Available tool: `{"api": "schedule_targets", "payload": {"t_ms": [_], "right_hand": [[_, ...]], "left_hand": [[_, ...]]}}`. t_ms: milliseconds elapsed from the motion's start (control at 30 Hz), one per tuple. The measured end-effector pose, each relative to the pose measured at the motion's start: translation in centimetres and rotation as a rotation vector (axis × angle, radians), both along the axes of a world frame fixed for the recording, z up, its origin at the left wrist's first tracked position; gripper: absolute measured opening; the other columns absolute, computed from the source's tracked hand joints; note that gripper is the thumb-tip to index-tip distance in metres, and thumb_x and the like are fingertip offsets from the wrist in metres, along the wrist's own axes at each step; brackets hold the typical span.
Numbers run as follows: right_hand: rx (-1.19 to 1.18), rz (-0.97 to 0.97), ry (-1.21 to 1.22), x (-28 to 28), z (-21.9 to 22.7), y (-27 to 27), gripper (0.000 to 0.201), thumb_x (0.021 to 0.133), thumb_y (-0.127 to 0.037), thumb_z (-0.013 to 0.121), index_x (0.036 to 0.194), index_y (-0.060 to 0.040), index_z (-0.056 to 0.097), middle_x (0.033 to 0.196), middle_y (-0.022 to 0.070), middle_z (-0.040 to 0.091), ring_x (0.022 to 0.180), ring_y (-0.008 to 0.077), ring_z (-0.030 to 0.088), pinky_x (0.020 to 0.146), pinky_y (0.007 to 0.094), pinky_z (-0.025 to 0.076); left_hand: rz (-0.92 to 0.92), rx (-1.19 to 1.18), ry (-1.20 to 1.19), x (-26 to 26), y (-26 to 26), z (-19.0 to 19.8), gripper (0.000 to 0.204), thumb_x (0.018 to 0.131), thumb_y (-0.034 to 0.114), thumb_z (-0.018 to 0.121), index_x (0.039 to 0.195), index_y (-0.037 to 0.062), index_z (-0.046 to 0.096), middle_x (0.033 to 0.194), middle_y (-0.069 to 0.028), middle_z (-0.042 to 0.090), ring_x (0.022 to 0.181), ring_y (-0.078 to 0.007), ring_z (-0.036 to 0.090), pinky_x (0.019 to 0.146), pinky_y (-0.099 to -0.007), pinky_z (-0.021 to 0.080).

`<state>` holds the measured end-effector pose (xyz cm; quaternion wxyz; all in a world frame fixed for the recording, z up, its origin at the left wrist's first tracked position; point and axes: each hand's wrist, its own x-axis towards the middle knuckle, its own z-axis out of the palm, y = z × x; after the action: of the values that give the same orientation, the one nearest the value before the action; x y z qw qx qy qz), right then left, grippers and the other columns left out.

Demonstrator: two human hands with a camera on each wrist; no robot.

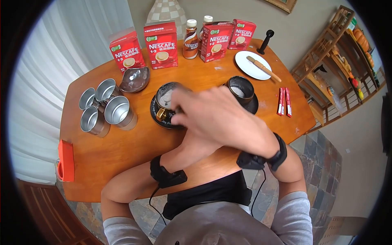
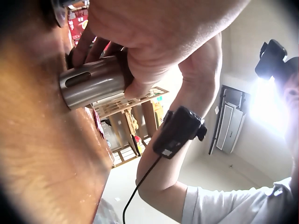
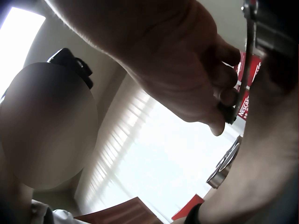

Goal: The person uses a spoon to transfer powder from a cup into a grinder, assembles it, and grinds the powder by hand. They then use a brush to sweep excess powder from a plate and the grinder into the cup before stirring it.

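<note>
My forearms cross over the table, the right hand point(image 1: 216, 116) above the left hand point(image 1: 199, 143). My left hand grips a steel hand coffee grinder point(image 2: 96, 91) with an oval slot in its side, shown in the left wrist view. My right hand curls its fingers and thumb at the dark knob of the grinder's thin metal crank point(image 3: 246, 60). In the head view, the hands hide the grinder. A black cup point(image 1: 162, 102) with a gold handle and pale powder inside stands on a black saucer left of the right hand. A second black cup point(image 1: 241, 93) stands beyond the hands.
Several steel cups point(image 1: 121, 112) and a dark glass bowl point(image 1: 134, 80) stand at left. Red Nescafe boxes point(image 1: 161, 47) and bottles point(image 1: 191, 41) line the back. A white plate point(image 1: 243, 67) bears a brush point(image 1: 263, 67). Red sachets point(image 1: 281, 102) lie at right, an orange object point(image 1: 67, 157) at left.
</note>
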<state>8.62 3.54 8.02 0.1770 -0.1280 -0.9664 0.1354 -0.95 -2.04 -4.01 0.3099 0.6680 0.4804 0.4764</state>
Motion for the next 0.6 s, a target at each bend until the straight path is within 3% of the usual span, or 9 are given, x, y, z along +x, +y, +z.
{"api": "schedule_targets", "payload": {"t_ms": [133,200,333,433,600], "right_hand": [[0.067,-0.180,-0.002,-0.9,-0.7,4.3,0.025,0.098,-0.028,0.072,0.107,-0.0068,0.062,0.079,0.0169,0.072,0.079,0.0423,0.071,0.070,0.0511,0.054],[0.052,-0.252,0.056,0.5,-1.0,6.9,0.025,0.099,-0.028,0.071,0.107,-0.0058,0.062,0.084,0.0175,0.072,0.083,0.0406,0.071,0.073,0.0494,0.054],[-0.068,-0.408,0.051,5.4,-0.5,9.0,0.027,0.101,-0.030,0.068,0.108,-0.0043,0.064,0.089,0.0158,0.075,0.089,0.0379,0.073,0.079,0.0469,0.055],[-0.184,-0.514,0.037,9.2,-0.1,8.3,0.027,0.101,-0.029,0.070,0.108,-0.0044,0.064,0.082,0.0139,0.072,0.081,0.0325,0.073,0.074,0.0429,0.053],[-0.191,-0.622,0.078,13.5,-0.7,5.4,0.026,0.101,-0.028,0.072,0.107,-0.0043,0.062,0.071,0.0121,0.062,0.064,0.0270,0.058,0.064,0.0405,0.044]], "left_hand": [[0.191,0.053,0.139,1.0,-0.1,1.4,0.057,0.080,0.024,0.090,0.126,0.0014,0.064,0.112,-0.0159,0.075,0.103,-0.0262,0.075,0.090,-0.0416,0.057],[0.129,-0.117,0.059,1.0,-0.3,3.0,0.059,0.080,0.023,0.090,0.127,0.0023,0.062,0.111,-0.0161,0.075,0.102,-0.0265,0.075,0.089,-0.0396,0.057],[0.140,-0.099,0.091,0.9,-0.6,3.3,0.063,0.079,0.023,0.090,0.131,0.0035,0.059,0.111,-0.0155,0.075,0.101,-0.0263,0.075,0.088,-0.0380,0.057],[0.140,-0.107,0.088,1.0,-0.6,3.3,0.066,0.079,0.023,0.090,0.134,0.0035,0.058,0.112,-0.0155,0.075,0.102,-0.0264,0.075,0.089,-0.0378,0.057],[0.138,-0.095,0.089,1.0,-0.7,3.4,0.070,0.079,0.022,0.091,0.136,0.0023,0.057,0.115,-0.0164,0.074,0.104,-0.0258,0.075,0.091,-0.0371,0.057]]}}
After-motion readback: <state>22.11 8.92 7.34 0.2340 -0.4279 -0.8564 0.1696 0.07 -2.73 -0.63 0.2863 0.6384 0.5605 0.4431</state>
